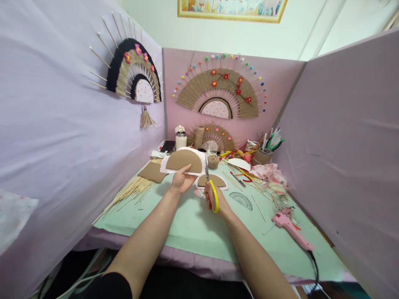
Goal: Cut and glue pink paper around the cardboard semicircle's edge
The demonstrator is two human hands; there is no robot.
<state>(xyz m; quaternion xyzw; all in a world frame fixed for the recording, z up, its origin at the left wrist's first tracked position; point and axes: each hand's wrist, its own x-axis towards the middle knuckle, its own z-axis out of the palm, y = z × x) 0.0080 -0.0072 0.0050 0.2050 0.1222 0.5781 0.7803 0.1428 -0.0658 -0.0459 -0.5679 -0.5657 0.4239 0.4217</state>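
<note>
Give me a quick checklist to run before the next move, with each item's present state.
1. Card held by the left hand: ok.
2. Scissors held by the right hand: ok.
3. Cloth flush with the card: not ok, a margin shows beyond it.
4. Blades touching the cloth: cannot tell, though they are beside its right edge.
5. Glue gun apart from both hands: ok, lying off to the right.

Brown half-round cardboard (183, 160) backed by pale fabric (164, 166), held raised, arc uppermost; fabric margin seen beyond cardboard edge. Yellow-handled scissors (215, 194) held with blades pointed away, positioned at fabric's right end; blade contact not determinable.
</note>
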